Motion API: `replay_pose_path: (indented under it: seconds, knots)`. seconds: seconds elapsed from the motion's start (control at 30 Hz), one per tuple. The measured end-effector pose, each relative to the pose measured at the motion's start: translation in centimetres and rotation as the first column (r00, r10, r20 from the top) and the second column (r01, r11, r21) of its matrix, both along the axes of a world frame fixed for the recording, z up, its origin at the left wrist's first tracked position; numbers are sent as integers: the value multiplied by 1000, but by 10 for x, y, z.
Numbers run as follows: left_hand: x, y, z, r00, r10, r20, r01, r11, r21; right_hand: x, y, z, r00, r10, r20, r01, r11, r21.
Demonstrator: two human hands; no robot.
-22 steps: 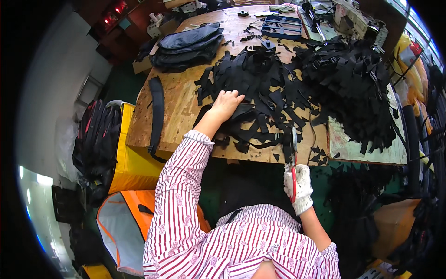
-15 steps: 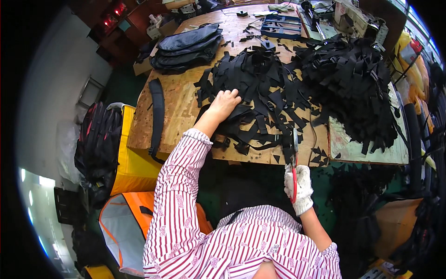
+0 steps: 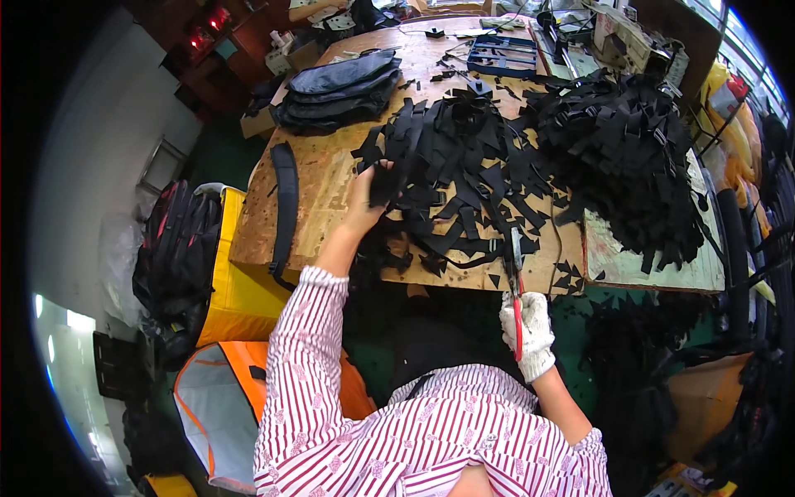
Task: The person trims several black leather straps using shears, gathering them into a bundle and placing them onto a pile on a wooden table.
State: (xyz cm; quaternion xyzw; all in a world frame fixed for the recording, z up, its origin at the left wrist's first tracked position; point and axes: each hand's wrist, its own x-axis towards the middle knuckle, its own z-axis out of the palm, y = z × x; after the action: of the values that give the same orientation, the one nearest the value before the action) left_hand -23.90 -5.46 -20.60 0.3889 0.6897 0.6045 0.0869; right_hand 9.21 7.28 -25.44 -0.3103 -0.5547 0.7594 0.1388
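Observation:
My bare left hand (image 3: 363,203) is closed round a bunch of black webbing straps (image 3: 393,170) at the left side of a loose heap. Some ends hang past the table's front edge, and part of the grip is hidden by the straps. My right hand (image 3: 537,327), in a white knitted glove, holds scissors (image 3: 518,311) with red handles. Their blades point away from me, over the front edge of the wooden table (image 3: 323,195). Beside the blades lie cut strap ends and small black triangular scraps (image 3: 568,277).
A larger black strap pile (image 3: 621,166) covers the right side. Folded black fabric pieces (image 3: 335,91) and a padded shoulder strap (image 3: 283,207) lie left. A blue tray (image 3: 502,56) sits farther back. An orange bag (image 3: 248,373) and a yellow bag (image 3: 240,282) stand below the table's left.
My left hand has moved left and toward me, lifting a bunch of straps from the heap. The right hand and scissors have shifted only slightly left.

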Motion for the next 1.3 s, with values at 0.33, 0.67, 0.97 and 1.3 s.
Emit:
replay_pose_path:
  seconds: [0.33, 0.67, 0.97, 1.3]
  knots:
    - [102, 3, 22, 810, -30, 585, -170, 943, 285, -26, -3, 11, 997, 57, -56, 8, 633, 774]
    - [139, 17, 27, 922, -21, 388, -46, 986, 163, -31, 1, 23, 1000, 21, -18, 2, 574, 819]
    - [147, 22, 4, 957, -42, 286, 23, 997, 68, -30, 4, 16, 999, -27, 38, -17, 551, 835]
    - [150, 18, -7, 895, -103, 434, 17, 980, 199, -26, -2, 11, 998, 49, -40, -9, 740, 673]
